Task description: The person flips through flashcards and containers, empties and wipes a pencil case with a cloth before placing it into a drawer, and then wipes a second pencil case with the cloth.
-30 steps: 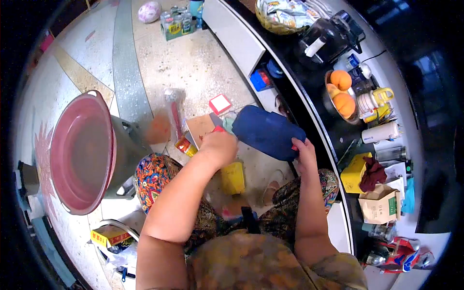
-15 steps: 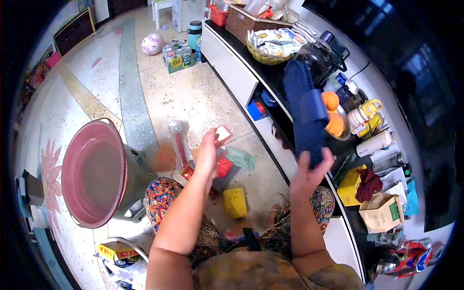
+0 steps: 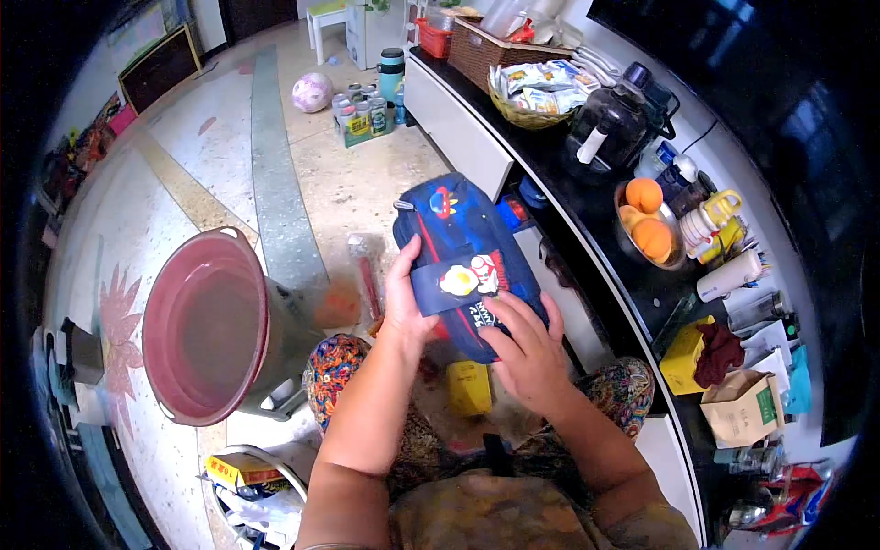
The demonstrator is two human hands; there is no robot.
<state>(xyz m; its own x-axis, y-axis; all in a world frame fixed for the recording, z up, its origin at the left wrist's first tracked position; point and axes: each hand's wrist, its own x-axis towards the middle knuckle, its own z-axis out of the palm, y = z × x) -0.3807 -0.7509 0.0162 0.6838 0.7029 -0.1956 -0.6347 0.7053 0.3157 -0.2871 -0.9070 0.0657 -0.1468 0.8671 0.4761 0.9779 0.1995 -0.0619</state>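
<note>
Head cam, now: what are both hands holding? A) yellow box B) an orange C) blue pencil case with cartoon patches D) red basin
C: the left hand and right hand both grip the blue pencil case; its cartoon patches face the camera.

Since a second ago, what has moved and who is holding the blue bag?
The blue bag swung from the right hand alone, raised over the counter, back to the lap, printed side up. The left hand, free half a second ago, now grips its left edge; the right hand rests on its lower part. The pink basin, oranges and yellow box stayed put.
</note>
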